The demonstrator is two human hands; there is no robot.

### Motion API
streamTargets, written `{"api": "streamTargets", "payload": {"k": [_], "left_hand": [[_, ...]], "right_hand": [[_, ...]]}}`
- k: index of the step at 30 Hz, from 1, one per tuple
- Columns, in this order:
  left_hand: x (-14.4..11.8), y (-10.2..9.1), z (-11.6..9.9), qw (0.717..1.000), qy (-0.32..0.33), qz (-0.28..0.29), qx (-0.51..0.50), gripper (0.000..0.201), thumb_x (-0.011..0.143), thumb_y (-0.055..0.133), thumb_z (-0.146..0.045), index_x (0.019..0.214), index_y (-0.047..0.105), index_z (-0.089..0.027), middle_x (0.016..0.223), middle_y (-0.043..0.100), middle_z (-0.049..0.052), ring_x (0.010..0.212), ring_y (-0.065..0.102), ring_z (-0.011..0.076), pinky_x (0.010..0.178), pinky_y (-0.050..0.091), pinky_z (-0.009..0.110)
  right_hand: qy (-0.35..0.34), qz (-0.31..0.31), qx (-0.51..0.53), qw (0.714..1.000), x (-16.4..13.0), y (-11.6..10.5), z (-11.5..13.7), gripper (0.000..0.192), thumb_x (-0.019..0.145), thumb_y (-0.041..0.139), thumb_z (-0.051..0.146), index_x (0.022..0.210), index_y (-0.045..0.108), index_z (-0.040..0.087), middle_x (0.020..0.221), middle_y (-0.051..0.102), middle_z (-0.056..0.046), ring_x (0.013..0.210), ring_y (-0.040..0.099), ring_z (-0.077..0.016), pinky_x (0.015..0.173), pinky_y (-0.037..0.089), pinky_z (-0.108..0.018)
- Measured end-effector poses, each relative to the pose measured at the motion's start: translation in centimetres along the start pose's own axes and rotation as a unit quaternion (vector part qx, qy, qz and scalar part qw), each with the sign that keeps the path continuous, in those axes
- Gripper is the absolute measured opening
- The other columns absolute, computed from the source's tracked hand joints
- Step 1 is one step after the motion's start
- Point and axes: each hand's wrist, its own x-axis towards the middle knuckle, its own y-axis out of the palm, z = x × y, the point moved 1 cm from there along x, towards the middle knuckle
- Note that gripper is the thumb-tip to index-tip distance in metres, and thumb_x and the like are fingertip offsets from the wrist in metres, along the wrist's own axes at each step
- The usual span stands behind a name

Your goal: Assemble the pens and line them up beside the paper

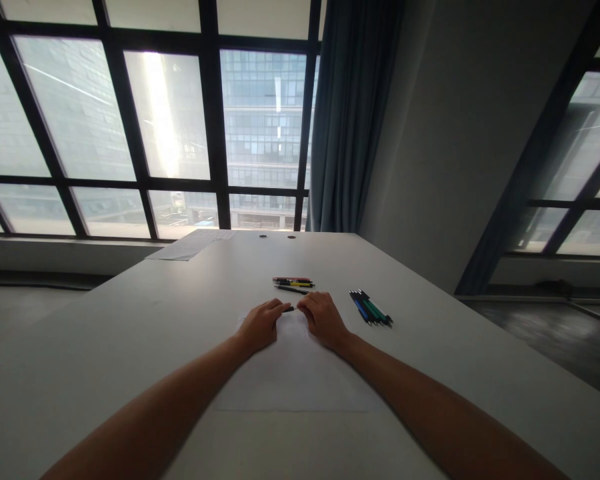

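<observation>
My left hand (pixel 261 323) is closed around a dark pen (pixel 289 309), whose end pokes out between the fingers to the right. Facing it, my right hand (pixel 323 317) pinches at a thin, light bit by the pen's tip; it is too small to tell what that is. Both hands rest over a sheet of white paper (pixel 295 380). Just beyond my fingers lies a dark pen (pixel 291 289), partly hidden by my right hand. Behind it are a few more pens (pixel 293 283), with red and yellow parts.
To the right, a row of several blue, green and black pens (pixel 371 308) lies side by side on the white table (pixel 130 347). Papers (pixel 187 247) lie at the far left edge. Two dark round spots (pixel 291 237) mark the far end, before a curtain (pixel 353 120) and windows.
</observation>
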Motion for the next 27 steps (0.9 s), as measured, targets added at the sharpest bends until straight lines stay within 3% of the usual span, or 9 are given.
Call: {"api": "streamTargets", "payload": {"k": [9, 16, 22, 24, 27], "left_hand": [[-0.1, 0.1, -0.1, 0.998, 0.042, -0.005, -0.045, 0.065, 0.073, 0.045, 0.002, 0.133, 0.056, -0.020, 0.112, 0.065, 0.009, 0.099, 0.064, 0.0206, 0.091, 0.054, 0.035], [-0.1, 0.0, -0.1, 0.998, 0.046, -0.010, -0.043, 0.064, 0.074, 0.045, 0.002, 0.133, 0.055, -0.019, 0.111, 0.065, 0.011, 0.096, 0.064, 0.0216, 0.088, 0.055, 0.036], [-0.2, 0.0, -0.1, 0.999, 0.044, -0.007, -0.028, 0.060, 0.075, 0.046, 0.001, 0.132, 0.056, -0.017, 0.113, 0.065, 0.011, 0.098, 0.064, 0.0214, 0.090, 0.054, 0.035], [-0.1, 0.1, -0.1, 0.999, 0.034, -0.011, -0.020, 0.060, 0.075, 0.045, 0.001, 0.131, 0.056, -0.018, 0.112, 0.065, 0.010, 0.098, 0.064, 0.0205, 0.090, 0.054, 0.034], [-0.1, 0.1, -0.1, 0.999, 0.027, -0.011, -0.012, 0.060, 0.076, 0.045, 0.001, 0.130, 0.057, -0.020, 0.110, 0.066, 0.009, 0.096, 0.064, 0.0193, 0.089, 0.054, 0.032]], "right_hand": [[-0.008, -0.051, 0.099, 0.994, -0.3, 0.1, -0.2, 0.009, 0.095, 0.052, 0.018, 0.091, 0.060, 0.019, 0.085, 0.066, -0.005, 0.083, 0.060, -0.0202, 0.080, 0.045, -0.035], [0.055, -0.062, 0.167, 0.982, -0.6, 0.6, -0.7, 0.017, 0.093, 0.057, 0.021, 0.109, 0.063, 0.022, 0.093, 0.072, -0.004, 0.085, 0.068, -0.0191, 0.084, 0.051, -0.035], [0.054, -0.023, 0.078, 0.995, -0.3, 0.0, -1.5, 0.025, 0.086, 0.070, 0.037, 0.103, 0.066, 0.019, 0.095, 0.070, -0.006, 0.091, 0.064, -0.0211, 0.084, 0.049, -0.035], [0.089, -0.018, 0.019, 0.996, -0.2, -0.3, -2.5, 0.024, 0.086, 0.069, 0.039, 0.099, 0.067, 0.018, 0.099, 0.069, -0.008, 0.096, 0.061, -0.0230, 0.086, 0.045, -0.037], [0.159, 0.006, -0.073, 0.985, -0.3, -0.5, -3.9, 0.011, 0.090, 0.062, 0.025, 0.093, 0.069, 0.018, 0.101, 0.066, -0.009, 0.098, 0.057, -0.0237, 0.086, 0.041, -0.036]]}}
